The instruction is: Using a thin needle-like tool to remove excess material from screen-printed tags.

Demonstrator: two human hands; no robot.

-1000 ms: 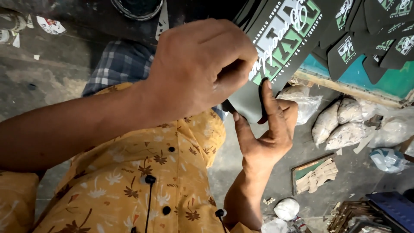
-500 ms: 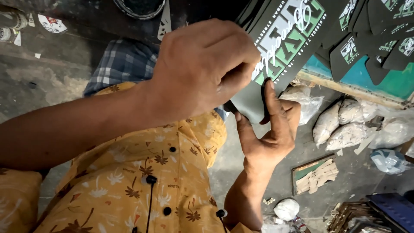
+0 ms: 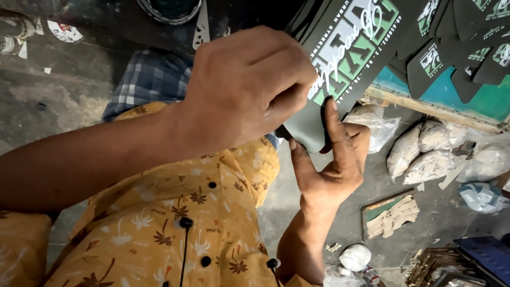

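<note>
My left hand (image 3: 244, 90) reaches in from the left and is closed over the lower part of a dark flexible piece (image 3: 350, 48) printed in green and white. My right hand (image 3: 329, 165) comes up from below. Its palm faces me, its forefinger lies along the piece's edge, and its thumb and fingers pinch the plain dark lower end (image 3: 305, 130). Both hands hold the same piece in front of my yellow flowered shirt (image 3: 175, 223). My left fingers hide part of the print.
Several similar dark printed pieces (image 3: 457, 58) lie on a teal board (image 3: 478, 103) at the top right. Filled clear plastic bags (image 3: 425, 151) sit on the grey floor below it. A small frame with cardboard cut-outs (image 3: 390, 215) lies nearby. A round container (image 3: 170, 9) is at the top.
The hands and the printed piece have shifted very slightly to the right. Both grips are the same.
</note>
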